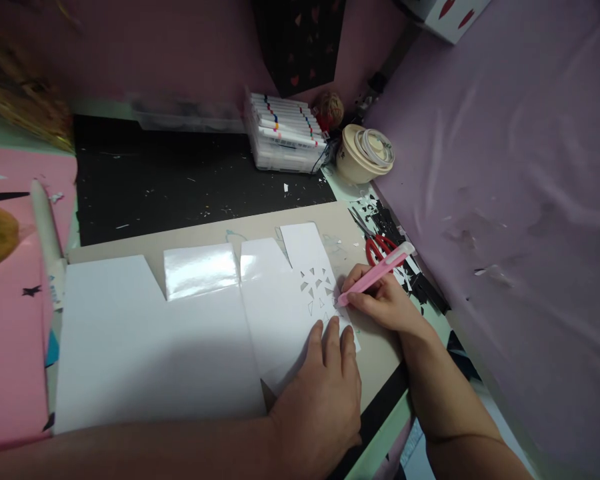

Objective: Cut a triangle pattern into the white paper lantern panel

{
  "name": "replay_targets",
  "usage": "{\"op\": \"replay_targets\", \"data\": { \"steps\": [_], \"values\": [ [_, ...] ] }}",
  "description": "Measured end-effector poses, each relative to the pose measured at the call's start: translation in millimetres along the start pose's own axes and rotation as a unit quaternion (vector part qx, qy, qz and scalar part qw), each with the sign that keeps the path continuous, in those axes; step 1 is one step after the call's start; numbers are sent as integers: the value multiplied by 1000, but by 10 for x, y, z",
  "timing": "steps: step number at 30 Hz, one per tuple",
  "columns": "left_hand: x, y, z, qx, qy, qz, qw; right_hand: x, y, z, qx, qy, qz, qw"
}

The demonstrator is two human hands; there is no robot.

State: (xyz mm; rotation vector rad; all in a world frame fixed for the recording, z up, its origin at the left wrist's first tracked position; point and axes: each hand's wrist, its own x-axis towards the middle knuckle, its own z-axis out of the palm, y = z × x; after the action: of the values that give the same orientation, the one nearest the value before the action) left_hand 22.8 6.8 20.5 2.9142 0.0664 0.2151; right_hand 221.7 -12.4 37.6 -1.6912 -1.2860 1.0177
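A large white card sheet [160, 347], cut and creased like a box blank, lies flat across the beige board [380, 360]. Near its right end is a cluster of small triangular cut-outs, with a few outlined triangles below them. My right hand [385, 300] grips a pink craft knife [375, 275], its tip down on the card beside the outlines. The blade itself is too small to make out. My left hand [325, 380] rests flat on the card just below the pattern, fingers stretched out and holding nothing.
Red-handled scissors [377, 247] lie among black and white paper scraps [415, 280] right of the card. Behind stand a clear case of markers [287, 133] and a cream round container [363, 157]. Pink paper [15, 360] lies at left. A purple-covered wall [510, 200] rises at right.
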Motion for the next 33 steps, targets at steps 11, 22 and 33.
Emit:
{"op": "replay_targets", "data": {
  "steps": [11,22,33],
  "values": [
    [-7,0,5,0,-2,1,1000,-5,4,13,-37,1,-20,999],
    [-9,-3,3,-1,-1,0,1000,-6,16,18,-57,16,-17,998],
    [-9,4,18,-2,18,3,1000,-17,66,9,-54,24,-24,998]
  ]
}}
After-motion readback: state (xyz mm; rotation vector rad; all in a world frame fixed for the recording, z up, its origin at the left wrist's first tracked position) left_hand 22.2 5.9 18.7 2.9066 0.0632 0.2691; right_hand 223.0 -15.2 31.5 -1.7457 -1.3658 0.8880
